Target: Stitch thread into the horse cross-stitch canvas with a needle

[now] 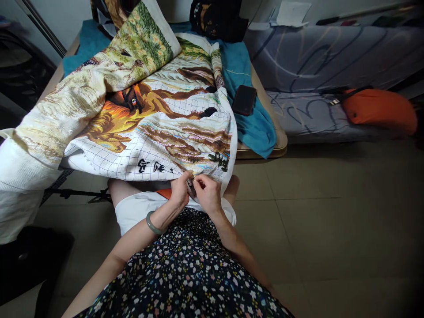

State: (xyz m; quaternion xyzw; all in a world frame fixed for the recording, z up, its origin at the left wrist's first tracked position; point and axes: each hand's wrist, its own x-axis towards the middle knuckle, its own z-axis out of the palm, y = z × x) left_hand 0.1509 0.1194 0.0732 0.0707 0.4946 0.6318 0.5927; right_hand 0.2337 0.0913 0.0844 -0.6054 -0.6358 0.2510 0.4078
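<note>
A large cross-stitch cloth [195, 119] with a blue grid, a stitched horse and black characters hangs over the near edge of a low bed towards my lap. My left hand [179, 191] is closed on the cloth's near edge, thumb on top, and wears a green bangle [155, 223] at the wrist. Right beside it, my right hand [208, 192] is closed in a pinch at the cloth's edge. Whatever lies between those fingertips is too small to make out. The cloth's left part is rolled and folded over itself, with its white end hanging down at the left.
A dark phone [244, 100] lies on a teal sheet [255, 132] right of the cloth. Behind stands a black bag [215, 20]. A grey patterned sofa [304, 57] with an orange bag [379, 110] is at the right. Tiled floor [318, 212] lies below.
</note>
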